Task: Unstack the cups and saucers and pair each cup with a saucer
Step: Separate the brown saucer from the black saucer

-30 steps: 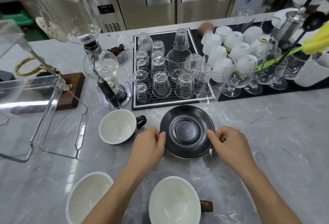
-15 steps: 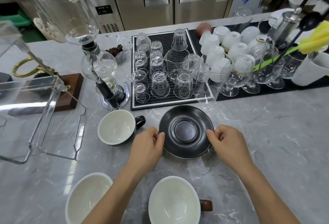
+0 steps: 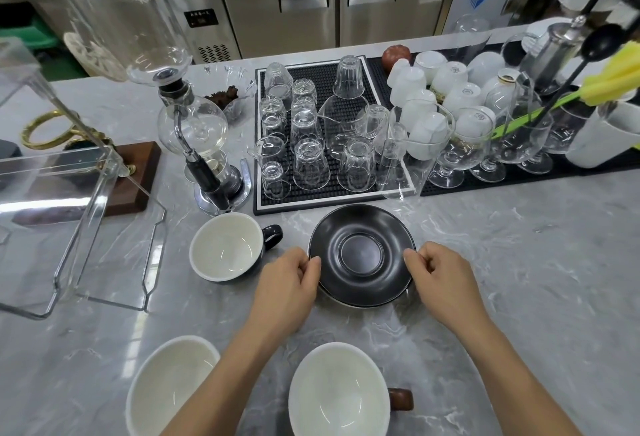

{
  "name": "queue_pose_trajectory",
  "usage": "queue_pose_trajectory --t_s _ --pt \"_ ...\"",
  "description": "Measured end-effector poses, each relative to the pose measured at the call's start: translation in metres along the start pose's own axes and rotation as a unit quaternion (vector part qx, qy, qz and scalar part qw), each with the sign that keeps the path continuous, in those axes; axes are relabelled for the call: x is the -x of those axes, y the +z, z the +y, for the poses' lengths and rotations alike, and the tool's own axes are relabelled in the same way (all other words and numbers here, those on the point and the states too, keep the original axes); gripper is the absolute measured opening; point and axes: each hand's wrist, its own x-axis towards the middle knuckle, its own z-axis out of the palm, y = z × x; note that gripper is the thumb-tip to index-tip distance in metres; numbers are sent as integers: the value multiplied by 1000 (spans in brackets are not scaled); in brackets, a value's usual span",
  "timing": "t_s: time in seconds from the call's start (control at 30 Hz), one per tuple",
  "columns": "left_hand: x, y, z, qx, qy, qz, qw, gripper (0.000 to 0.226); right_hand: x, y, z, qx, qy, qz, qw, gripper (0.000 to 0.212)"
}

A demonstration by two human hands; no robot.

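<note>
Nearest the camera, at 6 o'clock on the grey marbled desk (image 3: 519, 262), sits a white-lined cup with a brown handle (image 3: 339, 392), and at 7 o'clock a second white cup (image 3: 169, 389) is partly hidden by the left forearm. Beyond them, both hands pinch the black saucer stack (image 3: 362, 255) at the middle of the desk: the left hand (image 3: 289, 283) is closed on its rim at the 9 o'clock side, the right hand (image 3: 441, 274) closed on the rim at 3 o'clock. A pale edge shows under the top saucer at its near side. At 9 o'clock of the stack, near but apart, stands a black-handled cup (image 3: 227, 245), upright. Farther off, at 12 o'clock, a black rubber mat (image 3: 325, 89) carries upturned glasses; a siphon coffee maker (image 3: 204, 144) stands at 11 o'clock.
</note>
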Motion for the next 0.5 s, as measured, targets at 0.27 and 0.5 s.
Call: queue_pose_trajectory --t_s 0.27,0.5 --pt "1 -2 -5 -7 24 -12 1000 47 -2 0 3 19 -29 -2 999 49" --pt "1 -2 -6 1 37 -13 999 46 -2 3 7 31 -21 -4 999 49"
